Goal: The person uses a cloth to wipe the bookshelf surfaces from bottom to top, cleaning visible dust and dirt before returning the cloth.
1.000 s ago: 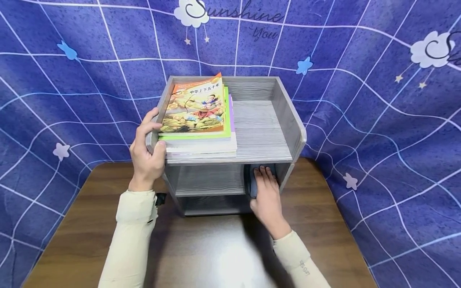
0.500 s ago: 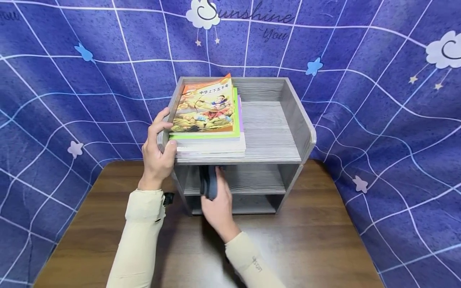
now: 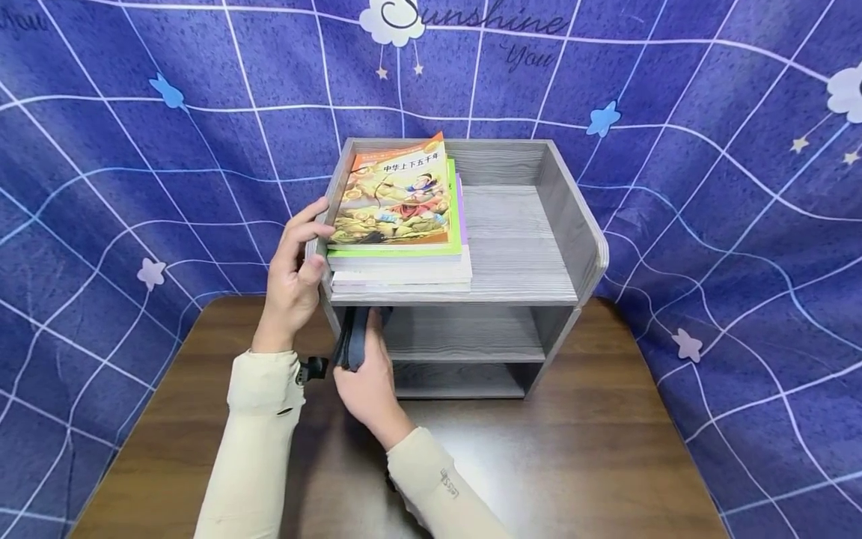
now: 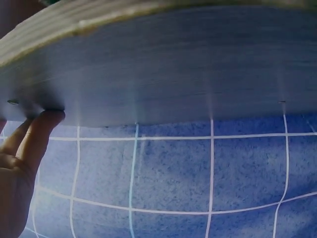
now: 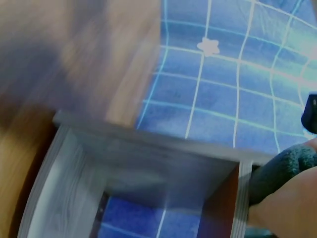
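Observation:
A small grey wood-grain shelf unit [image 3: 521, 247] stands on the table. My left hand [image 3: 286, 288] grips its left side panel near the top front, thumb at the front edge; in the left wrist view fingers [image 4: 39, 136] touch the panel's outer face. My right hand [image 3: 369, 389] holds a dark blue-grey object [image 3: 358, 340] upright in the middle compartment, close to the left wall. Black layers show along the object's left side. The right wrist view shows its rounded, textured surface [image 5: 280, 171]; I cannot tell what it is.
A stack of books [image 3: 397, 206] lies at the left of the top shelf, an illustrated orange-and-yellow cover uppermost. The brown wooden table [image 3: 539, 464] extends in front. Blue cloth with white grid lines [image 3: 673, 112] hangs behind and at both sides.
The right hand has moved the dark blue-grey object leftward through the middle compartment, from the right wall to near the left wall. The left hand keeps its hold on the panel.

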`<act>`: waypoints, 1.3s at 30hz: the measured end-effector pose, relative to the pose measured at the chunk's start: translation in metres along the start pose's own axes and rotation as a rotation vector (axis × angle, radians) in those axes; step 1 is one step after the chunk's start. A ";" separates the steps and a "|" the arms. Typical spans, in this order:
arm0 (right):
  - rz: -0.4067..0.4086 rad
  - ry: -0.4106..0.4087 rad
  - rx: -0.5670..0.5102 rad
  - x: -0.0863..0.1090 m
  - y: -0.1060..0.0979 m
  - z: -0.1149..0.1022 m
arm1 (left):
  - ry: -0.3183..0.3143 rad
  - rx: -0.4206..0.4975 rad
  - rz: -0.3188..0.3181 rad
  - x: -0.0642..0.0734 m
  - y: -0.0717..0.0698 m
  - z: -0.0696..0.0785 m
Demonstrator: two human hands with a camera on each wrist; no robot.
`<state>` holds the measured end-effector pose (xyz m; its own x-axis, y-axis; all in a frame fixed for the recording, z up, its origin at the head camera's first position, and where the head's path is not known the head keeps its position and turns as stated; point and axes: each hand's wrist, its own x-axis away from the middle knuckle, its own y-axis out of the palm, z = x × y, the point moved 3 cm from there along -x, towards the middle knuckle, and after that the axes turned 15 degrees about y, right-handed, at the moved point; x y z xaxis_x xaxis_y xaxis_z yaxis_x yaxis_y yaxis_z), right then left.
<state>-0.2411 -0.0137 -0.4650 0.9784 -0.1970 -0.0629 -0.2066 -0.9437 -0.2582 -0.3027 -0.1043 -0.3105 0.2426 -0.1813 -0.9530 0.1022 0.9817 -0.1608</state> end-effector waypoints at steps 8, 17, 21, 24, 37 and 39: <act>0.000 -0.028 -0.022 -0.003 0.004 -0.011 | 0.016 -0.040 -0.014 -0.004 -0.005 0.002; 0.003 0.033 -0.036 -0.004 0.003 -0.029 | -0.013 -0.044 0.002 -0.004 -0.006 0.006; -0.009 0.038 -0.084 -0.003 -0.005 -0.047 | -0.027 -0.021 -0.002 -0.003 -0.005 0.006; -0.047 0.056 -0.128 -0.001 -0.011 -0.058 | -0.027 -0.008 0.001 0.004 -0.006 -0.007; 0.033 0.058 -0.202 -0.004 -0.010 -0.023 | 0.006 0.023 0.019 0.013 -0.010 -0.030; 0.052 0.078 -0.194 -0.002 -0.006 -0.015 | 0.005 0.013 0.024 0.014 -0.011 -0.030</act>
<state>-0.2416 -0.0111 -0.4493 0.9657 -0.2597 0.0058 -0.2588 -0.9637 -0.0654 -0.3295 -0.1155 -0.3295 0.2404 -0.1569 -0.9579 0.1086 0.9850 -0.1341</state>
